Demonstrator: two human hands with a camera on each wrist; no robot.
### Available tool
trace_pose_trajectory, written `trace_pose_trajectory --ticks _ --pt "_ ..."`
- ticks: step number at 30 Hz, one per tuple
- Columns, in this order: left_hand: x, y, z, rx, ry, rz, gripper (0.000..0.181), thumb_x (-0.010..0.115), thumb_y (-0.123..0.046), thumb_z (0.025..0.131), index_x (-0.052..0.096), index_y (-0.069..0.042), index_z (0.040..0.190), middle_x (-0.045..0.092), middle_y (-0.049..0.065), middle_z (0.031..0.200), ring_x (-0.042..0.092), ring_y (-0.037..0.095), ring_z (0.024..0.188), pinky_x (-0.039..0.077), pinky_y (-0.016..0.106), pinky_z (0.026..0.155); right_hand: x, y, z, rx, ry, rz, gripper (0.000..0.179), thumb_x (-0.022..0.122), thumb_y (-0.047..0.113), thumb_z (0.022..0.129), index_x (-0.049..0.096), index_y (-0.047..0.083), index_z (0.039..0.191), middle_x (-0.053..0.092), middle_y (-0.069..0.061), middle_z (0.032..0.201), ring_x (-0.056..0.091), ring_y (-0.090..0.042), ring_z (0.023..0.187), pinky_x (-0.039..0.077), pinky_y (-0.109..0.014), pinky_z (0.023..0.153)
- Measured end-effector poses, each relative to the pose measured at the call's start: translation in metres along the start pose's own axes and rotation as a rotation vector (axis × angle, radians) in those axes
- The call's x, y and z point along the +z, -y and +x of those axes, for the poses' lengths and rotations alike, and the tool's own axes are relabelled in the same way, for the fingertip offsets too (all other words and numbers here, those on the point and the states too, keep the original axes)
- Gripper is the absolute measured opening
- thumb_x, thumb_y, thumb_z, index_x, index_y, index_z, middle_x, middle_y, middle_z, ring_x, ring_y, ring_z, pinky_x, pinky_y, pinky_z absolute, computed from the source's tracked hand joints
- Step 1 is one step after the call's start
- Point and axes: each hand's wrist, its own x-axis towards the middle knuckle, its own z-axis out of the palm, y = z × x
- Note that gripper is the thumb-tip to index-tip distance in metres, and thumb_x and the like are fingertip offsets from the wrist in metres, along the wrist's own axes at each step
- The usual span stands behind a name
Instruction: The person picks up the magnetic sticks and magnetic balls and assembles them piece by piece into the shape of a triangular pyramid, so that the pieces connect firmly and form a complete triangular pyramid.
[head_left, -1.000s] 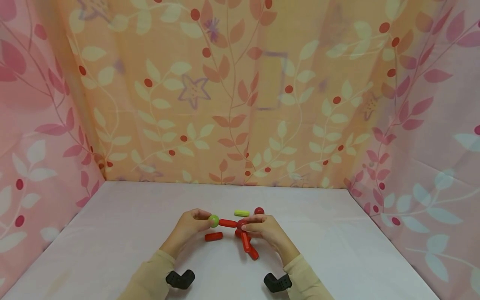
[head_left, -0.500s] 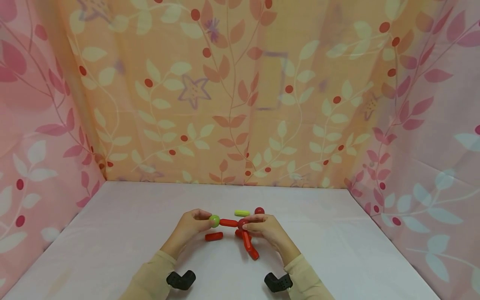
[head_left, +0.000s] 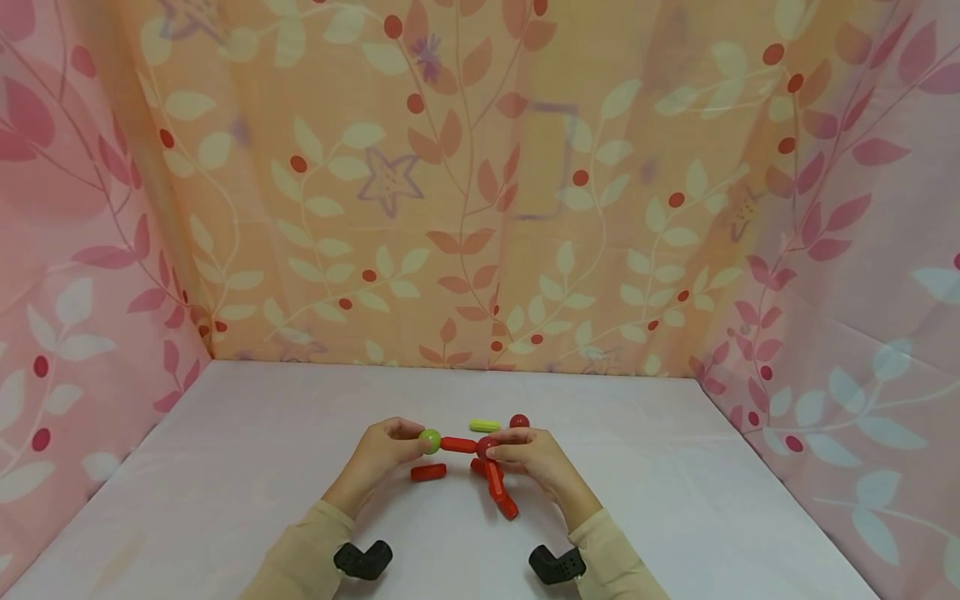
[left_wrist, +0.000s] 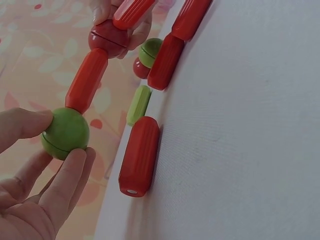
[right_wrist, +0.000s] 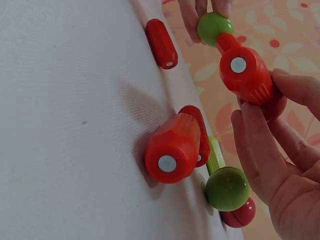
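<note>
My left hand (head_left: 384, 450) pinches a glossy green ball (left_wrist: 65, 131) between thumb and fingers. A faceted red rod (left_wrist: 86, 80) joins that ball to a dark red ball (left_wrist: 107, 39), which my right hand (head_left: 542, 462) holds with thumb and fingertips. From the red ball a second red rod (right_wrist: 245, 75) sticks out toward me, a round silvery disc on its free end. The joined piece is held above the table, and my right fingers cover part of the red ball.
On the white table (head_left: 225, 467) lie a loose red rod (left_wrist: 139, 156), a yellow-green rod (head_left: 484, 425) and two more red rods, the nearer one (right_wrist: 172, 150) beneath the held piece. Another green ball (right_wrist: 227, 189) and red ball (right_wrist: 238, 212) rest behind. Patterned cloth (head_left: 480, 250) encloses the table.
</note>
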Motion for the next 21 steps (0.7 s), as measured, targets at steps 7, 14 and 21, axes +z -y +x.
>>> trace_pose_trajectory --ticks 7,14,21 --pt "0.0009 -0.0014 -0.0016 -0.015 -0.003 0.012 0.033 0.078 -0.026 0.085 0.067 -0.006 0.109 0.069 0.009 0.113 0.065 0.021 0.099 0.053 0.039 0.090 -0.0008 -0.0024 0.0035 -0.002 -0.015 0.005 0.036 0.076 0.021 0.088 0.071 0.000 0.116 0.072 -0.010 0.111 0.071 -0.015 0.094 0.059 -0.035 0.088" --pt "0.0018 -0.0007 -0.0016 0.002 -0.001 0.000 0.036 0.079 -0.026 0.084 0.067 -0.004 0.110 0.069 0.011 0.113 0.066 0.019 0.096 0.054 0.040 0.090 -0.0001 -0.0037 0.0040 -0.007 -0.034 -0.009 0.036 0.076 0.022 0.087 0.071 0.001 0.115 0.070 -0.011 0.113 0.069 -0.015 0.094 0.059 -0.035 0.088" --pt "0.0020 0.0006 -0.0016 0.012 -0.004 -0.014 0.035 0.080 -0.025 0.084 0.067 -0.004 0.108 0.070 0.010 0.112 0.065 0.019 0.094 0.054 0.040 0.090 -0.0002 -0.0033 0.0031 -0.008 -0.036 -0.023 0.036 0.076 0.024 0.087 0.072 0.001 0.115 0.069 -0.012 0.117 0.069 -0.015 0.095 0.059 -0.035 0.088"
